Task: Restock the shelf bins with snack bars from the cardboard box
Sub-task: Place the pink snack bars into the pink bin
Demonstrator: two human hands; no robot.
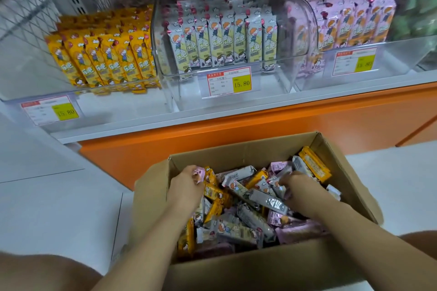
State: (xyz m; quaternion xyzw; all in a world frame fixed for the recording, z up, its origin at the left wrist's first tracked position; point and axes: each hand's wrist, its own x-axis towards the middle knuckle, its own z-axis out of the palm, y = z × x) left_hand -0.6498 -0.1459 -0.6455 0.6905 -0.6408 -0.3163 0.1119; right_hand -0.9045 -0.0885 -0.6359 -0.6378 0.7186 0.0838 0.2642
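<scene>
**Ana:** Knees at the bottom edge, bare forearms reaching forward, and both hands are down inside the cardboard box (151, 198) on the floor.

**Ben:** What's the left hand (186, 184) got?

**Ana:** Its grip is curled round a pink wrapper (198, 173), fingers closed on the crinkled end of it, just beside the near-left wall of the box. The right hand (298, 184) is knuckle-up and buried in the heap; the grip looks closed on a grey-and-white bar, though the fingertips are hidden, so I can't swear to it.

**Ben:** And the snack bars (248, 208) themselves?

**Ana:** A loose jumble, yellow, white and pink all mixed, lying every which way. I'd judge them light, the foil slick and crackly, the bar inside fairly stiff but liable to snap. Best taken across the middle, or several gathered flat together, not by the flimsy crimped ends.

**Ben:** Beyond the box?

**Ana:** An orange base panel, then the white shelf (236, 111) with clear bins. The yellow bin (28, 92) on the left holds upright rows towards its right side, with bare room at the left. The white bin (165, 54) in the middle has neat rows with a gap at the front, and the pink bin (307, 30) on the right is well stocked. A price tag (229, 82) hangs on each front.

**Ben:** So sorting by colour comes next, I'd guess.
</scene>
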